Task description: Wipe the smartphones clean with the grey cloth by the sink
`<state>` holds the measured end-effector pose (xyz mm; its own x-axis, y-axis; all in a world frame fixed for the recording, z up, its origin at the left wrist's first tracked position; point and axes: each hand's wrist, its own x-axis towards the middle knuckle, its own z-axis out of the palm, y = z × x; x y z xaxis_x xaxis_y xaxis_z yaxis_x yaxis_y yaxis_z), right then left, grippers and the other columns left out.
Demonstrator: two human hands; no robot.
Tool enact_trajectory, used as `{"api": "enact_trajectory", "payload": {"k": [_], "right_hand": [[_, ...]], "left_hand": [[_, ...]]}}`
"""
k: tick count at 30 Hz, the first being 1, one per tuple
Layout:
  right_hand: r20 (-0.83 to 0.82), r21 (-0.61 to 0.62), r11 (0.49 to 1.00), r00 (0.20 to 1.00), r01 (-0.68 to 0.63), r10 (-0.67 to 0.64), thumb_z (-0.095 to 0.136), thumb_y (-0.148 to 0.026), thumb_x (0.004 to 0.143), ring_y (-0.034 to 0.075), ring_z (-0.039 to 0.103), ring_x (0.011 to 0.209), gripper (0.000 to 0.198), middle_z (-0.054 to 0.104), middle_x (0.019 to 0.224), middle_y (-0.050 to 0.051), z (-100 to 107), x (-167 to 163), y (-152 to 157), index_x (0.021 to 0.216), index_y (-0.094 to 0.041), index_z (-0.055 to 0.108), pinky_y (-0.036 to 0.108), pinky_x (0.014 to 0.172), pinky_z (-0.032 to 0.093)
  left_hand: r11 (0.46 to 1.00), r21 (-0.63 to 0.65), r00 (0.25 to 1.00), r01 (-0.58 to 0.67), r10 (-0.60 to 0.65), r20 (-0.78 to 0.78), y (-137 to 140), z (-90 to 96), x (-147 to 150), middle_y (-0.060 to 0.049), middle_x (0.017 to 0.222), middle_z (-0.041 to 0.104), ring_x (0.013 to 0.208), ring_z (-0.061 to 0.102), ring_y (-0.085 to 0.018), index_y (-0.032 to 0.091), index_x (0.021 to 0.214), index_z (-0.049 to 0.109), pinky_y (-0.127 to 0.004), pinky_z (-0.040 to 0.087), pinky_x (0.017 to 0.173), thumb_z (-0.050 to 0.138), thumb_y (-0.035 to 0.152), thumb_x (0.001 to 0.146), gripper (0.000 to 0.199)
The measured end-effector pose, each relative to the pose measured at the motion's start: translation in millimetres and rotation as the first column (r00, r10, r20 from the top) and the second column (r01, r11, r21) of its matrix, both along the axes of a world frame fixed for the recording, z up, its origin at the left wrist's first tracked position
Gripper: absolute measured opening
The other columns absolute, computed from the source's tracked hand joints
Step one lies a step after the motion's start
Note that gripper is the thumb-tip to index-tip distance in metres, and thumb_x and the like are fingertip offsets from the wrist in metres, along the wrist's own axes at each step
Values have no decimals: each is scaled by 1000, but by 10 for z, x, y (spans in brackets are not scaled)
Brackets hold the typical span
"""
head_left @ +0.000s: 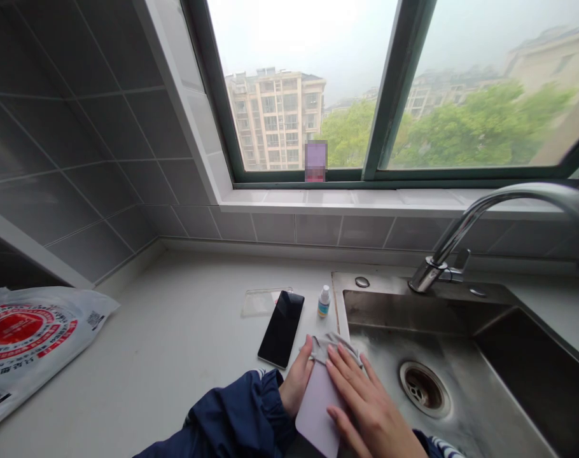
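My left hand [296, 383] grips a pale purple phone [320, 407] by its left edge, with the thumb along the side. The phone is tilted near the counter's front, its plain flat face up. A crumpled grey cloth [324, 343] covers its far end. My right hand [363, 397] presses the cloth onto that end with its fingertips, the fingers stretched over the phone's right side. Just beyond my left hand lies a black phone [281, 329], screen up. It overlaps a clear phone case [258, 303]. A small white-capped bottle [324, 301] stands beside them.
On the right is a steel sink [366, 356] with a drain [424, 389] and a curved chrome faucet [427, 273]. A white plastic bag [32, 343] with red print lies on the counter [175, 356] at left. Behind are a tiled wall and a window [299, 83].
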<state>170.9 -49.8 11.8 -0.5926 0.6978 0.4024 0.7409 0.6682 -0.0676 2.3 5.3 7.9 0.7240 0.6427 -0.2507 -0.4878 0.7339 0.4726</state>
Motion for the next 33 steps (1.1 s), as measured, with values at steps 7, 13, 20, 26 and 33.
{"api": "enact_trajectory", "payload": {"k": [7, 13, 20, 26, 33], "right_hand": [[-58, 65, 945, 944, -320, 324, 58, -27, 92, 22, 41, 134, 36, 57, 133, 7, 109, -94, 25, 125, -15, 59, 45, 118, 6], [-3, 23, 954, 954, -298, 298, 54, -26, 94, 20, 39, 136, 35, 51, 139, 3, 118, -47, 31, 128, -17, 57, 45, 118, 0], [23, -31, 999, 1000, 15, -15, 49, -29, 95, 27, 24, 142, 59, 25, 154, 10, -6, 36, 42, 149, -13, 31, 50, 117, 9], [37, -78, 996, 999, 33, -31, 46, -34, 96, 29, 23, 143, 63, 21, 155, 9, -71, 18, 46, 152, -15, 22, 53, 115, 18], [24, -107, 994, 999, 35, -32, 47, -34, 96, 30, 24, 142, 63, 22, 154, 10, -53, 35, 51, 151, -15, 24, 56, 113, 20]], "left_hand": [[990, -111, 997, 83, -82, 5, 24, -11, -18, -22, 91, 72, 92, 68, -28, -4, 115, 60, -36, 44, 90, 23, 81, 78, 100], [992, -96, 996, 83, -79, 44, 33, -20, -20, -21, 91, 72, 90, 68, -27, -3, 115, 60, -36, 42, 93, 24, 80, 79, 98], [997, -47, 998, 62, -62, -3, 31, 36, -8, -16, 96, 71, 100, 65, -27, 6, 123, 58, -38, 39, 98, 27, 73, 84, 83], [996, -2, 993, 90, -90, -78, 44, 33, -25, -15, 88, 72, 93, 67, -27, 8, 120, 61, -37, 43, 92, 20, 72, 86, 83], [997, -30, 988, 75, -78, -130, 41, 70, -13, -15, 85, 72, 86, 69, -26, 7, 117, 63, -38, 45, 89, 20, 69, 88, 81]]}}
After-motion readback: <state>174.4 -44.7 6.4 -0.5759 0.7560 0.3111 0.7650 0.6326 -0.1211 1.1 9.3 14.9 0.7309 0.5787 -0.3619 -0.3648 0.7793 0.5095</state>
